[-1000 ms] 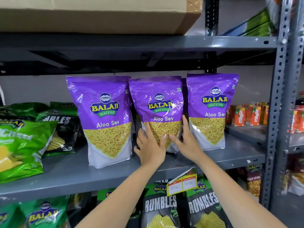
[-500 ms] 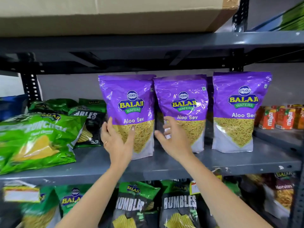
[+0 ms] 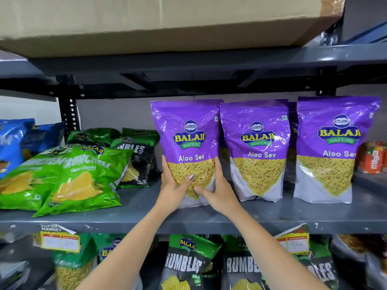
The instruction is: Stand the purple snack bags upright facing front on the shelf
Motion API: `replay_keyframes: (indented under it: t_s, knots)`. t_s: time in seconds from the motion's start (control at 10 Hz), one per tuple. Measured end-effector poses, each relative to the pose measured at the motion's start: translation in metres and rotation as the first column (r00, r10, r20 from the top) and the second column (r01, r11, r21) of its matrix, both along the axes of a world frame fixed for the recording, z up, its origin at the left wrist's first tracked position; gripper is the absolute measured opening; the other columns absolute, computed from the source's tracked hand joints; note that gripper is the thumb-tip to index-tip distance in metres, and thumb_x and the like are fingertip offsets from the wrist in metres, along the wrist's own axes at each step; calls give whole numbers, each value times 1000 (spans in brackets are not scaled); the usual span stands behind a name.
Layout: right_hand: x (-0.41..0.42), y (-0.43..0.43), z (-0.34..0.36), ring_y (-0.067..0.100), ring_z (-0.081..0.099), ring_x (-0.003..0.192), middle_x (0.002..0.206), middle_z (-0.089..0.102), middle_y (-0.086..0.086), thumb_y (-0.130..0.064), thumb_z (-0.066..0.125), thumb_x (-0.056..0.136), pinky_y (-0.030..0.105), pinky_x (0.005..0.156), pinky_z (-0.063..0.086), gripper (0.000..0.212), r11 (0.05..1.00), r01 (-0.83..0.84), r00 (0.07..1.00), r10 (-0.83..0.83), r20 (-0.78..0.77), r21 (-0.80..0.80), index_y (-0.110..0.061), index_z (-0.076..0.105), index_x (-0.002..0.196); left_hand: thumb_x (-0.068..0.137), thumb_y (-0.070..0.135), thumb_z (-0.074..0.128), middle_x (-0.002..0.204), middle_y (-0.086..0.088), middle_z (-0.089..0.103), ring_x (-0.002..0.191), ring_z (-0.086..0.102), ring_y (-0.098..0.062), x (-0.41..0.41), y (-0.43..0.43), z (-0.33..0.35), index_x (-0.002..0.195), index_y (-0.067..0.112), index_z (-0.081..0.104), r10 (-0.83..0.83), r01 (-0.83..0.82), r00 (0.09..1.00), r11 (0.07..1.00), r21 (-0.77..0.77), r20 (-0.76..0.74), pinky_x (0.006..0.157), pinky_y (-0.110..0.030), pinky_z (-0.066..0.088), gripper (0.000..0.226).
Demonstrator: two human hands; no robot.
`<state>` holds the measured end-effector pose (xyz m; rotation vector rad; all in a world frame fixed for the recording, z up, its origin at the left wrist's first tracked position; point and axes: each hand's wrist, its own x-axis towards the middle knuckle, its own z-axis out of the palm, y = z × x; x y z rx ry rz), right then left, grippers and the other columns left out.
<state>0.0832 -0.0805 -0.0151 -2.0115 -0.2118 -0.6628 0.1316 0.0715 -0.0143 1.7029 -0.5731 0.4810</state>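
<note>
- A shop, likely a small grocery: grey metal shelf point(image 3: 272, 216) racks stocked with packaged snacks.
- Several identical purple snack bags point(image 3: 256, 149) stand in a row, with green chip bags point(image 3: 79, 181) beside them.
- Yellow price tags point(image 3: 60, 241) are stuck on the shelf edge.
- A cardboard box point(image 3: 146, 21) sits on the rack above.

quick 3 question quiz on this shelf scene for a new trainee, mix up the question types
1. True or false: both hands grip the leftmost purple Aloo Sev bag.
2. How many purple Aloo Sev bags stand in the front row?
3. What lies directly left of the held bag? A) orange drink cartons B) green and black Rumbles bags C) a cardboard box

Key:
1. True; left hand and right hand clasp its lower sides.
2. Three.
3. B.
</note>
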Motion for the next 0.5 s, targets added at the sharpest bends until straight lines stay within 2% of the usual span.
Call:
replay_keyframes:
  t_s: [0.1, 0.2, 0.3, 0.4, 0.5]
  knots:
    - [0, 1, 1, 11, 30, 143, 157, 31, -5, -51, 73, 63, 44, 115, 31, 117, 1000, 19, 1000, -19, 9, -1, -44, -6, 149, 69, 62, 66, 150, -7, 32, 133, 42, -24, 1, 0, 1, 143, 53, -9, -27, 27, 1000, 1000, -7, -1, 112, -52, 35, 106]
    - [4, 1, 2, 10, 30, 142, 157, 30, -3, -37, 78, 69, 40, 116, 30, 116, 999, 35, 999, -35, 14, -5, -37, -4, 151, 70, 60, 66, 150, -7, 32, 134, 40, -24, 3, -2, 2, 144, 50, -9, -26, 26, 1000, 1000, -6, 0, 112, -52, 35, 106]
    - [3, 2, 5, 11, 31, 142, 156, 31, -3, -35, 79, 70, 40, 115, 31, 117, 999, 41, 999, -41, 10, -2, -36, -5, 151, 72, 57, 65, 152, -5, 29, 136, 37, -21, 0, -2, 4, 145, 46, -10, -45, 45, 999, 999, 7, 2, 113, -50, 33, 106]
    - [2, 1, 4, 10, 26, 144, 159, 26, -4, -39, 76, 72, 37, 116, 28, 116, 1000, 23, 1000, -23, 19, -9, -37, -9, 151, 79, 49, 67, 155, -7, 22, 142, 27, -22, -2, -3, 2, 148, 42, -10, -33, 33, 999, 999, -13, 23, 117, -44, 25, 104]
    - [-6, -1, 4, 10, 17, 147, 162, 13, -4, -49, 66, 80, 32, 117, 22, 109, 996, 54, 999, -53, 7, -76, -28, -13, 151, 87, 53, 55, 161, -7, 4, 149, 6, -20, -16, -5, 5, 151, 25, -10, 296, -303, 940, 953, 10, 170, 118, -44, 15, 95]
